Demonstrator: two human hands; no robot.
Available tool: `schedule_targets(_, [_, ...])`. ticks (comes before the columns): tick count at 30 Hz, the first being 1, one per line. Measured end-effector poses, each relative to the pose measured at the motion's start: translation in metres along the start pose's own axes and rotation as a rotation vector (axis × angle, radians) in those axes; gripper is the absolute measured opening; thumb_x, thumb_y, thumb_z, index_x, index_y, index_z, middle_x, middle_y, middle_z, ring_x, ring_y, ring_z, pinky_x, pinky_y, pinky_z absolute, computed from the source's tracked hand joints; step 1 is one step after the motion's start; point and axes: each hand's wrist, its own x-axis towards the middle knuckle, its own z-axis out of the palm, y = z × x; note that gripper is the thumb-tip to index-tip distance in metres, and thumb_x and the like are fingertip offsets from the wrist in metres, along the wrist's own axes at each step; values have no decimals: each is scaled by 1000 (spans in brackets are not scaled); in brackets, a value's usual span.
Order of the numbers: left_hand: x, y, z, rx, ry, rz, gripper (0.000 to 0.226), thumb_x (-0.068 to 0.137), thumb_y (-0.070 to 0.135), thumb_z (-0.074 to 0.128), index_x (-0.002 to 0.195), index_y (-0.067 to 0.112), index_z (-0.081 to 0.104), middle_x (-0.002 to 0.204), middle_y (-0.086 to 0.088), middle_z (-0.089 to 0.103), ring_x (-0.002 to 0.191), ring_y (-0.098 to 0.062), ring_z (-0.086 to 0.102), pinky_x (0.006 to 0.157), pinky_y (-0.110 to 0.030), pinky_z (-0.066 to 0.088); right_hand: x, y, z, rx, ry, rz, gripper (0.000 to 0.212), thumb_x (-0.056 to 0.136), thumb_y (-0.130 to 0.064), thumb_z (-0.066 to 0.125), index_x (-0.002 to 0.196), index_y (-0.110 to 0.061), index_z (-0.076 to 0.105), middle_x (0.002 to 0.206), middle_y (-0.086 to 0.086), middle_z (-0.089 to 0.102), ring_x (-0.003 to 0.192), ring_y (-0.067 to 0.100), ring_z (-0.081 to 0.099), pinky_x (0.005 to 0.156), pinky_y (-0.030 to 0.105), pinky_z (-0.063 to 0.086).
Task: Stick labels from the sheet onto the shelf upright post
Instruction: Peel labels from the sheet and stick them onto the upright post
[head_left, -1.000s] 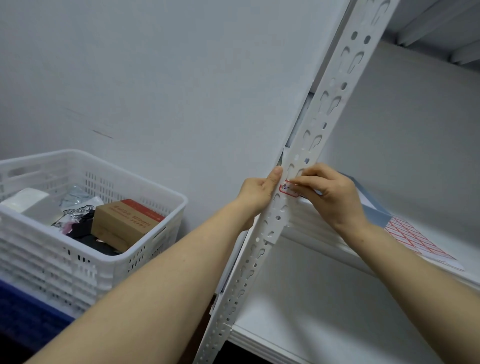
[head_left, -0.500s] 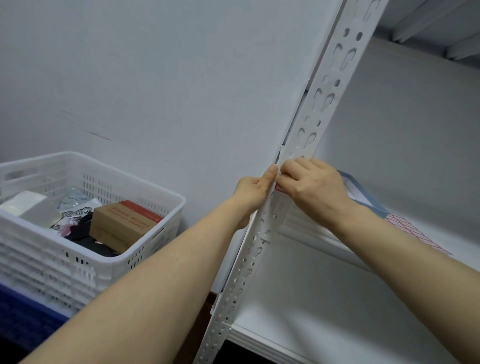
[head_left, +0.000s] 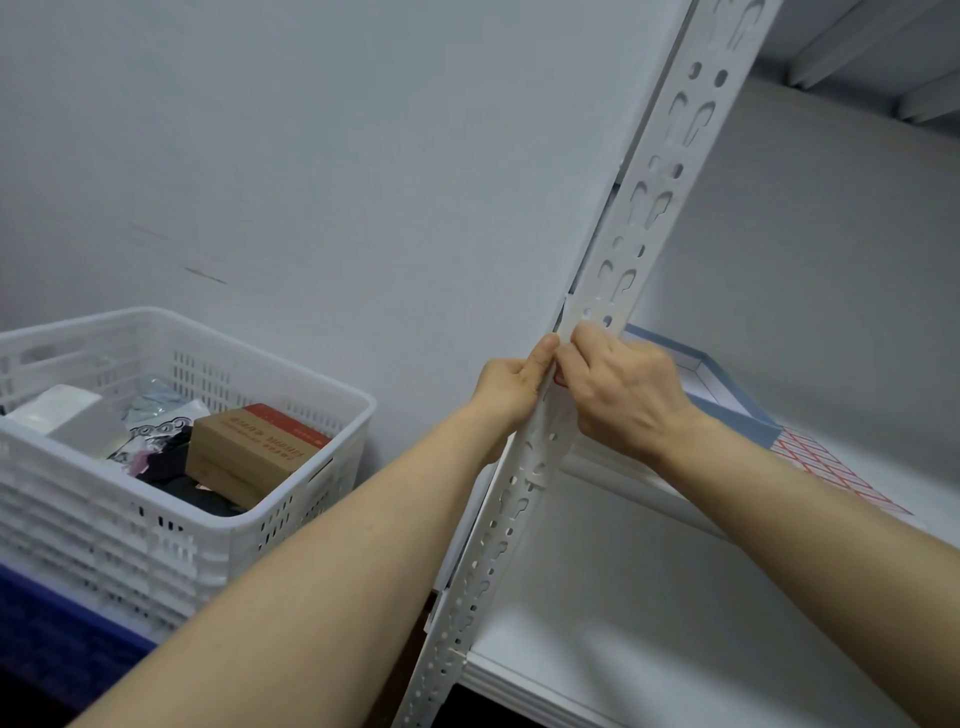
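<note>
Midway up the view, your two hands met on the white perforated steel upright post (head_left: 613, 291), which slanted from 6 o'clock up towards 1 o'clock. Your left hand (head_left: 511, 387) clasped the post's edge, thumb on the front and fingers curled behind. Your right hand (head_left: 623, 395) had its grip closed over a small red-bordered label (head_left: 560, 378), bent fingers pinching it against the post's face. Only a sliver of red showed, so whether it was fully stuck down could not be told.

By my reckoning you were early in the task. No other label showed on the visible stretch of post, and this one was at the pressing stage. The white sheet of red-outlined labels (head_left: 841, 473) lay flat on the white shelf board (head_left: 924, 457) at 4 o'clock of your hands, apart from them, with many rows seemingly left to peel.

A shallow blue-rimmed white tray (head_left: 748, 415) sat on that shelf just behind your right hand, at 2 o'clock, its contents hidden. At 9 o'clock stood a white slotted plastic crate (head_left: 291, 519). It held a brown cardboard box with a red stripe (head_left: 249, 447), a white wrapped packet (head_left: 57, 410) and dark oddments too jumbled to name.
</note>
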Motion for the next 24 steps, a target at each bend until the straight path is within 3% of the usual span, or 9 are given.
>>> schedule_targets(5, [2,-1,-1,-12,-16,-29,52,87,62,45,79,11,51,76,-8,46,68,-17,43,62,-26,37,-7,1,-8,62,-37,106,11,68,-6,65,64,-10,55,63,6,52,43,21,43,44,24,15])
schedule_targets(9, [4,-4,0,-13,-17,-33,54,85,66,45,85,13,56,80,-8,50,74,-18,46,71,-29,39,-17,5,-13,184,-43,241,5,75,-9,62,71,-8,59,70,8,56,40,25,44,38,20,18])
schedule_targets(11, [5,-4,0,-9,-16,-36,55,84,68,45,88,15,56,82,-8,51,76,-17,46,71,-29,39,-21,6,-19,280,-48,348,12,85,-17,54,77,-10,60,75,8,58,41,27,48,36,21,26])
schedule_targets(13, [4,-3,0,-11,-13,-32,54,87,64,44,88,12,57,81,-9,53,75,-17,48,67,-28,40,-22,7,-23,427,-109,502,19,91,-25,48,85,-11,60,84,6,58,57,28,56,42,29,39])
schedule_targets(15, [2,-2,0,-12,-8,-33,54,89,61,43,86,9,58,80,-10,53,73,-17,48,64,-26,40,-20,8,-25,629,-196,611,15,94,-23,51,92,-13,61,91,4,55,76,27,58,57,38,46])
schedule_targets(17, [1,-2,0,-14,-7,-38,55,89,62,43,85,9,58,79,-10,52,74,-18,47,65,-28,40,-17,7,-29,710,-199,604,14,94,-22,52,96,-14,63,95,3,54,85,26,58,64,40,45])
schedule_targets(20, [3,-4,-2,15,-13,-46,54,86,65,44,80,12,51,75,-8,39,69,-19,36,62,-29,30,-12,2,-27,620,-264,516,17,92,-29,56,99,-16,66,102,2,58,89,21,61,63,33,44])
schedule_targets(24, [5,-4,-5,-12,-55,-55,58,78,72,49,81,15,48,78,-5,38,72,-21,33,71,-32,27,-8,-3,-18,450,-135,333,13,73,-28,67,77,-16,70,78,2,63,53,23,62,38,27,42])
